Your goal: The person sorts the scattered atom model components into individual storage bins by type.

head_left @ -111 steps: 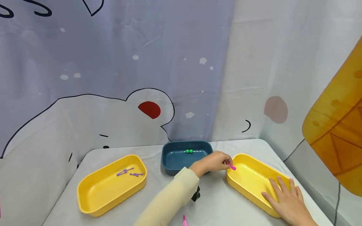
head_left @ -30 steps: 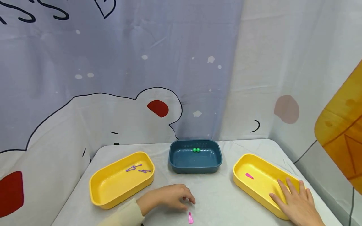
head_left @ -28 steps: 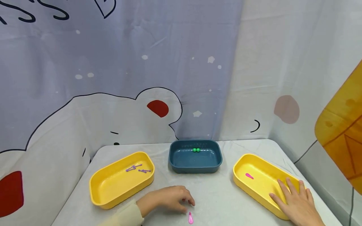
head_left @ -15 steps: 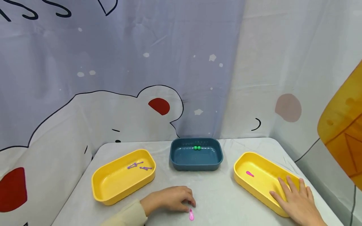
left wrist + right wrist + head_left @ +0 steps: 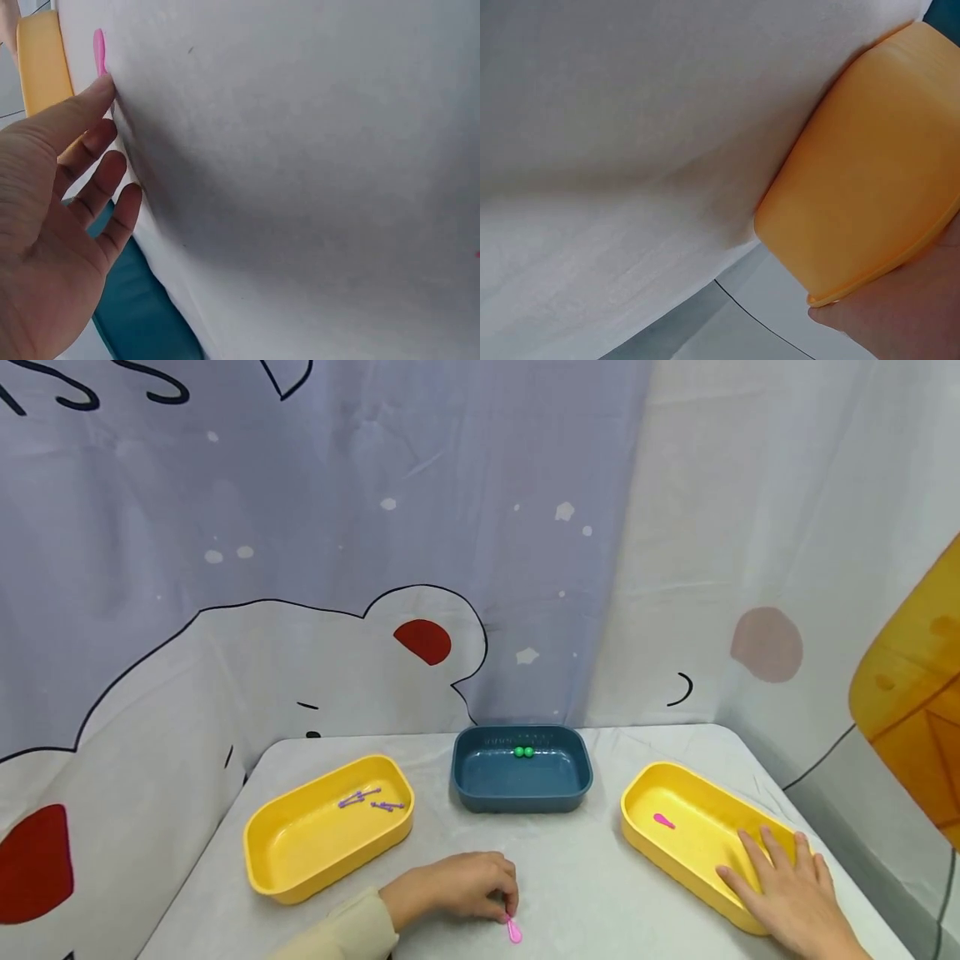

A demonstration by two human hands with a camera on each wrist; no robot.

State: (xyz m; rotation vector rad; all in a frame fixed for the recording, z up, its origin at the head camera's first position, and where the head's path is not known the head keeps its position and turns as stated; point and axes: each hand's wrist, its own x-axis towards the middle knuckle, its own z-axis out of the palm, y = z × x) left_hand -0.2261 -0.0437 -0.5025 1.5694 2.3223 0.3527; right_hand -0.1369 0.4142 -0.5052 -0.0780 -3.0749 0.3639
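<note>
In the head view my left hand (image 5: 472,887) is at the front middle of the table, thumb and fingertips pinching the narrow end of a small pink teardrop-shaped piece (image 5: 514,932). The left wrist view shows that pink piece (image 5: 99,51) at the thumb's tip, the other fingers loosely bent. My right hand (image 5: 797,897) rests with spread, straight fingers on the near end of the right yellow tray (image 5: 637,837). A similar pink piece (image 5: 663,821) lies inside this tray. In the right wrist view, the tray's outer wall (image 5: 862,172) hides most of the hand.
A dark blue tray (image 5: 521,802) with two green balls (image 5: 523,752) stands at the back middle. At left, another yellow tray (image 5: 300,877) holds several thin purple sticks (image 5: 360,797). White cloth (image 5: 585,877) covers the table, and printed curtains hang behind.
Earlier, my left hand held a pink piece over the right yellow tray; that piece now lies inside. The hand came back left and now pinches the pink piece on the table. My right hand stayed.
</note>
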